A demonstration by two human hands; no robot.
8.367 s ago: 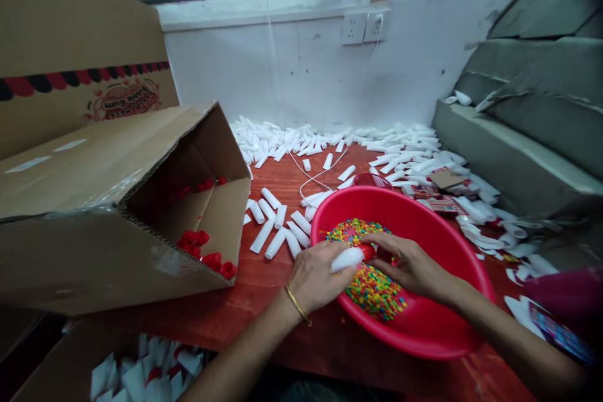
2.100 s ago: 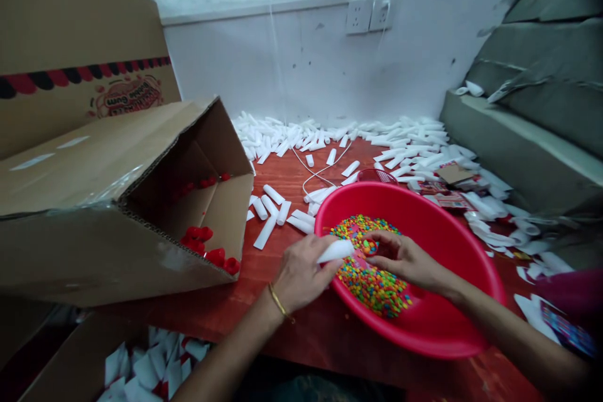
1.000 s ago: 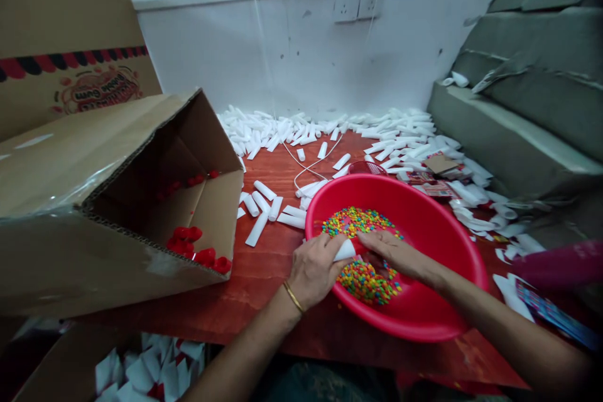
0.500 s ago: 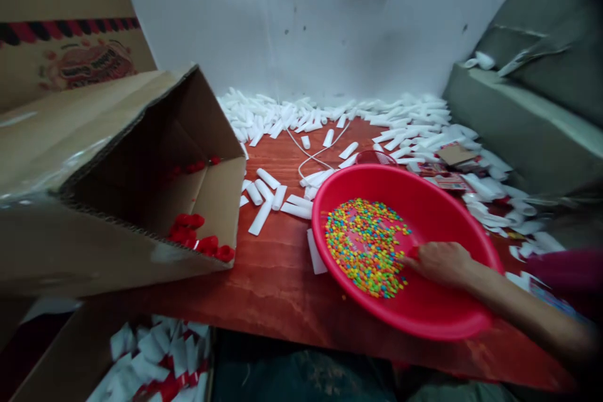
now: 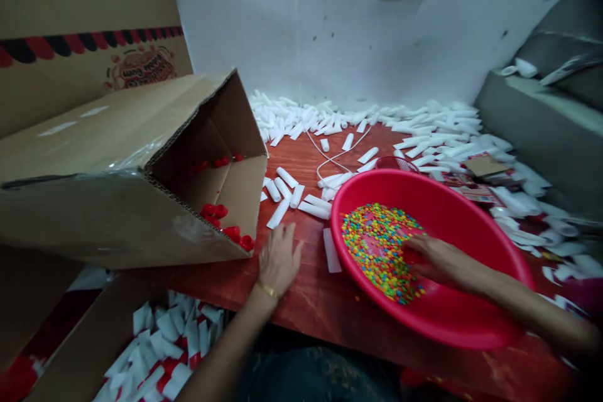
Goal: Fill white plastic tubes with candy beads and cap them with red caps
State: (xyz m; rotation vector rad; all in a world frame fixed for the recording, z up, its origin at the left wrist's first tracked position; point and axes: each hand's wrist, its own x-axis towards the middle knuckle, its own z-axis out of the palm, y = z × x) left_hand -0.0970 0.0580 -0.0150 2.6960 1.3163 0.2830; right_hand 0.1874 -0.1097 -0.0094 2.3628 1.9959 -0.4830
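Note:
My left hand (image 5: 277,260) is open, fingers stretched out, over the table's front part, close to several white tubes (image 5: 279,212) and beside the cardboard box (image 5: 122,213) lying on its side. Red caps (image 5: 214,212) lie inside that box. My right hand (image 5: 440,259) reaches into a large red basin (image 5: 499,282) and grips a small red cup-like piece (image 5: 411,255), mostly hidden by the fingers. It touches the small multicoloured candies (image 5: 377,245), which are spread over the basin's left side. A flat white tube (image 5: 331,251) lies at the basin's left edge.
Many white tubes (image 5: 443,135) are heaped along the wall and right side of the red-brown table (image 5: 301,166). A white cord (image 5: 325,163) crosses the tabletop. Below the front edge, a carton holds white tubes with red caps (image 5: 164,345). Grey-green sacks (image 5: 541,132) stand at right.
My left hand has come into view, reaching over the table near the white tubes. My right hand stays in the basin with the red piece among the candies. The view has shifted left.

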